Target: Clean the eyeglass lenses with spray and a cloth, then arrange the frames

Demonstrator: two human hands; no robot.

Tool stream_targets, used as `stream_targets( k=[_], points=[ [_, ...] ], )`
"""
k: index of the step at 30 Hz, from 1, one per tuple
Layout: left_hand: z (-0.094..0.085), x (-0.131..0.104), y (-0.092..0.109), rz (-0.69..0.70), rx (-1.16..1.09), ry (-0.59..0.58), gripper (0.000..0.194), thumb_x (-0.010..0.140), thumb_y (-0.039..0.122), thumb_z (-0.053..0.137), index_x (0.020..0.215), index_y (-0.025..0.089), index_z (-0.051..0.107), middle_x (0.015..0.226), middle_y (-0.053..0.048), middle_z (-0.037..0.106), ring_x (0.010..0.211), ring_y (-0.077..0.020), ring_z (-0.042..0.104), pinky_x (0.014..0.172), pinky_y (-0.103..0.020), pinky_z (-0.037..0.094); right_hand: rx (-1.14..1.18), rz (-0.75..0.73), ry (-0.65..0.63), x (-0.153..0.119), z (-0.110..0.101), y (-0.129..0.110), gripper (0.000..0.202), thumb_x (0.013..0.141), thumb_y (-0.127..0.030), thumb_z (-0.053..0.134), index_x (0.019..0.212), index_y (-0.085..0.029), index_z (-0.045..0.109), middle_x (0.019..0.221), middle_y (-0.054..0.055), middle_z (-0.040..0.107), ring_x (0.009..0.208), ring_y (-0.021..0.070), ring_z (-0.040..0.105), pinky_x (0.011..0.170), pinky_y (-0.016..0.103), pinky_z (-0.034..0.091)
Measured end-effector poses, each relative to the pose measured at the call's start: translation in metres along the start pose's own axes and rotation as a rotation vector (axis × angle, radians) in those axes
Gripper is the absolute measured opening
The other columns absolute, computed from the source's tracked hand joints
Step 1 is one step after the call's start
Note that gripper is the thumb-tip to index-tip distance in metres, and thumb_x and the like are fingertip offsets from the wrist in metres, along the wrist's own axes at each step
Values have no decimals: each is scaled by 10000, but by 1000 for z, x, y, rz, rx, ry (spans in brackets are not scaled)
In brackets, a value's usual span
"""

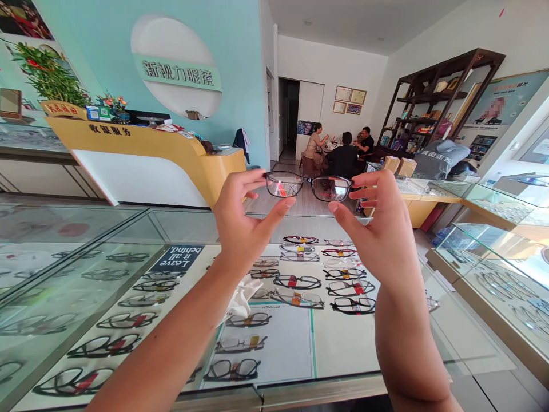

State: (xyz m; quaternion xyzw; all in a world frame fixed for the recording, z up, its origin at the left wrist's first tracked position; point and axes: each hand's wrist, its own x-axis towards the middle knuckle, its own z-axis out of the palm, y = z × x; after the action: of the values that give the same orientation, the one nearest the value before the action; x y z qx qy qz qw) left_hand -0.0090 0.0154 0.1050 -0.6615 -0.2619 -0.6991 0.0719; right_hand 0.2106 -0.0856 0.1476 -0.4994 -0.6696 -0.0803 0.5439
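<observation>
A pair of dark-framed eyeglasses is held up in front of me, above the glass counter. My left hand grips its left end, thumb below and fingers at the side. On the other end, my right hand has its fingers at the frame's side and its thumb near the lower rim. A reddish mark shows on the lenses. Below my hands, rows of eyeglasses lie in the display case, many with red or orange tags. A crumpled white cloth lies beside my left forearm.
A yellow-and-white service counter stands at the back left. Several people sit round a table at the far end. More glass cases line the right side, near a dark wooden shelf. Cardboard boxes stand on a counter.
</observation>
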Motion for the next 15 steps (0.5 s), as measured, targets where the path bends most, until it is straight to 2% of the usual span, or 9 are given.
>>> stream_targets(
  k=[5,15],
  points=[
    [-1,0,-2,57,22,24,618,851,508,952,1363,350,643,1225,-47,753,1102,-287,780,804,-451,614,-3,13,-3,0,0,0,319,978,-318,732,1249,-297,564,1272,86,704,1120,284,732,834,448,615],
    [-1,2,-2,123,46,59,660,828,549,957,1377,384,631,1175,-49,716,1085,-303,723,777,-461,571,0,26,-15,1,1,1,321,983,-322,727,1265,-299,576,1252,89,721,1136,298,734,856,470,616]
  ],
)
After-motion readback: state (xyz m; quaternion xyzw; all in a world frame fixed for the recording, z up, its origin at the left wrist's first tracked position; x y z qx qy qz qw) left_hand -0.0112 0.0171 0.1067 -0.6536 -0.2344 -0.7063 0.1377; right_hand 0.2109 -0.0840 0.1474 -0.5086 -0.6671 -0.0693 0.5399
